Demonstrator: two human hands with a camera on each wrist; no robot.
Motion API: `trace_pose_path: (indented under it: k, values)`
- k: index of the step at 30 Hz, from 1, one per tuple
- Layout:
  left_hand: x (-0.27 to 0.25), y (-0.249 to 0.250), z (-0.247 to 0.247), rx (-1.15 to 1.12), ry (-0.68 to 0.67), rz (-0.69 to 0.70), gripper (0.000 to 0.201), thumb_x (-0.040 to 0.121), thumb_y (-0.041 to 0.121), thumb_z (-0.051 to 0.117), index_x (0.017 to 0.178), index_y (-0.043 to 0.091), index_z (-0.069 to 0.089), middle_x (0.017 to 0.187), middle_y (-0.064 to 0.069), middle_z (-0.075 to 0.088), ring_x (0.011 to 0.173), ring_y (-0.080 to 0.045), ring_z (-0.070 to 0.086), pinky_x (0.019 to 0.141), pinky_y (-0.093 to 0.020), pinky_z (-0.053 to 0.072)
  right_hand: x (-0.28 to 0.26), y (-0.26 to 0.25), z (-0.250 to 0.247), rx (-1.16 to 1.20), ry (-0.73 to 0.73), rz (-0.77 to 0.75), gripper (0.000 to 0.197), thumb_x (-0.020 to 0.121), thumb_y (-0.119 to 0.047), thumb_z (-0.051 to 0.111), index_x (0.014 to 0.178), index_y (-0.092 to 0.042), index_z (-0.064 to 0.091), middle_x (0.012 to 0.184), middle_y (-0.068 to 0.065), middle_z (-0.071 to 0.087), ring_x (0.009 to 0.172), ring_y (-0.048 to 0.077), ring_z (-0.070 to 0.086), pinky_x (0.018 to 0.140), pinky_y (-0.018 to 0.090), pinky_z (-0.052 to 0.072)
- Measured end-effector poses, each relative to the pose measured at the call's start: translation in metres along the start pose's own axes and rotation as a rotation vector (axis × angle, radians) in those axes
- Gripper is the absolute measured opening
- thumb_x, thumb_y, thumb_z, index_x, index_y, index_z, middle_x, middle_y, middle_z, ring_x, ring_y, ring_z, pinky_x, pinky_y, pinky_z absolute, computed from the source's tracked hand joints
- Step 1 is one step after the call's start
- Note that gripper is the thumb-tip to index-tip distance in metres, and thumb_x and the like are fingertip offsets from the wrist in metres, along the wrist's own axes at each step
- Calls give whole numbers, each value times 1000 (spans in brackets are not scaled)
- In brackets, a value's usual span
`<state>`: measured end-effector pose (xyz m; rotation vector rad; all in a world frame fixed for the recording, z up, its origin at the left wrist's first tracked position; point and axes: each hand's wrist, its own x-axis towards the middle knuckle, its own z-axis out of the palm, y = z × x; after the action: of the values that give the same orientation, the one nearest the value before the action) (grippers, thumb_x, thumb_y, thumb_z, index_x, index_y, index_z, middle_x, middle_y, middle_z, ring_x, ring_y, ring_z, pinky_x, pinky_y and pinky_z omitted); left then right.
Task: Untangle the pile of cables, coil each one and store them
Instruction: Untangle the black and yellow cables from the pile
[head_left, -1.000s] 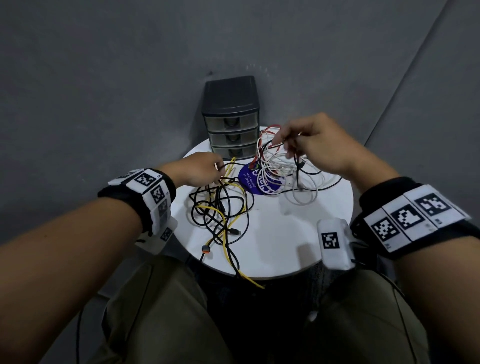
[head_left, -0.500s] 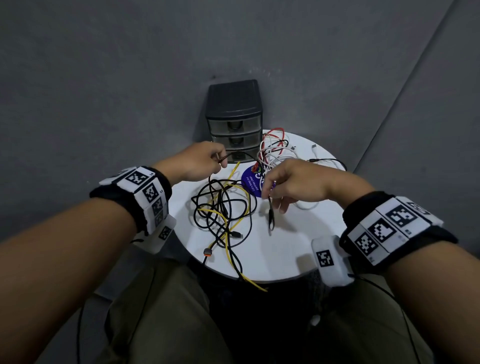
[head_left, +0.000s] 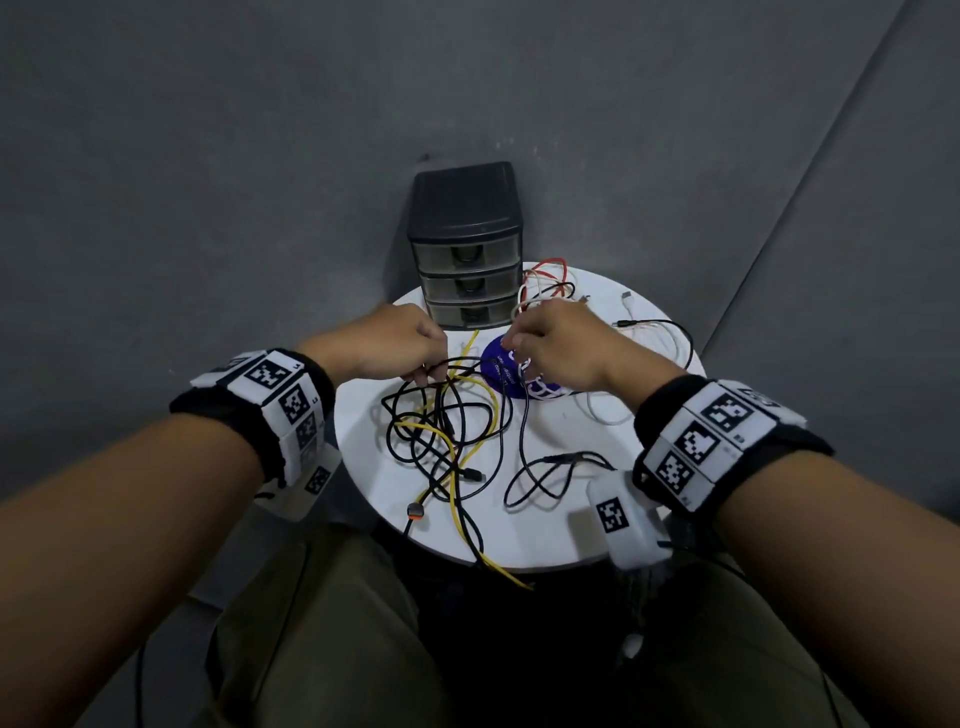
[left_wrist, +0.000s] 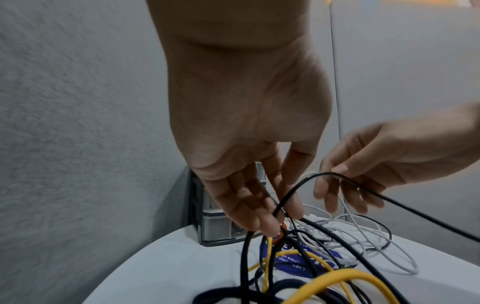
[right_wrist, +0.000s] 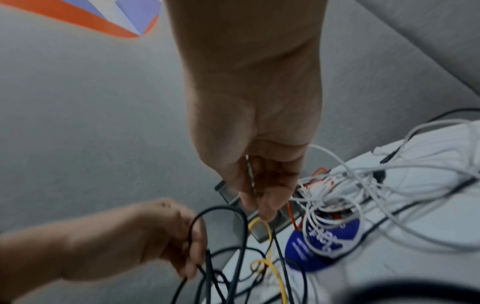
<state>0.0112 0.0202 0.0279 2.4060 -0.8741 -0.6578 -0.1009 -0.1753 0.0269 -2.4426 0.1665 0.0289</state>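
Note:
A tangle of black cables (head_left: 447, 415) and a yellow cable (head_left: 453, 467) lies left of centre on the round white table (head_left: 540, 540). My left hand (head_left: 428, 376) pinches a black cable at the top of that tangle; the left wrist view shows it between the fingertips (left_wrist: 270, 224). My right hand (head_left: 511, 345) hovers over a blue disc (head_left: 496, 364) and pinches a thin black cable (right_wrist: 250, 181), which trails to a loose loop (head_left: 545, 467) at the front right. White cables (head_left: 670, 338) and a red cable (head_left: 545, 265) are heaped behind the right hand.
A dark three-drawer unit (head_left: 465, 249) stands at the table's back edge, all drawers closed. The yellow cable's end (head_left: 514, 579) hangs over the front edge above my lap. Grey walls close in behind and to the right.
My right hand drew a black cable out of the white heap toward the front, then went back above the blue disc; the cable's end now lies front right. My left hand stayed at the tangle.

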Motion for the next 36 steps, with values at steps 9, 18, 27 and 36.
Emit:
trace_pose_path:
  k: [9,18,27,36]
  values:
    - [2,-6,4,228,-25,95,27,88,32,76,66,16,74,71,2,73,74,-14,68,79,-38,55,32,7,46,160,-101,239,21,91,-12,65,105,4,65,97,23,72,81,33,70,75,44,58]
    - [4,-7,15,203,-49,93,54,87,43,75,130,37,42,118,2,53,100,-18,58,90,-38,51,37,0,27,244,118,228,14,94,-13,60,90,-6,71,81,12,67,74,23,59,69,35,50]
    - [6,22,27,-139,-97,133,79,75,23,51,150,36,28,123,-12,61,99,-20,57,95,-38,47,19,-30,1,647,234,-29,20,99,2,47,90,-11,60,62,10,67,54,13,58,61,29,50]
    - [17,20,24,-276,234,270,48,101,15,60,131,18,23,117,-4,57,92,-16,65,80,-20,55,13,-49,-13,754,232,-99,22,101,5,38,98,-10,55,75,15,65,52,18,55,45,24,41]
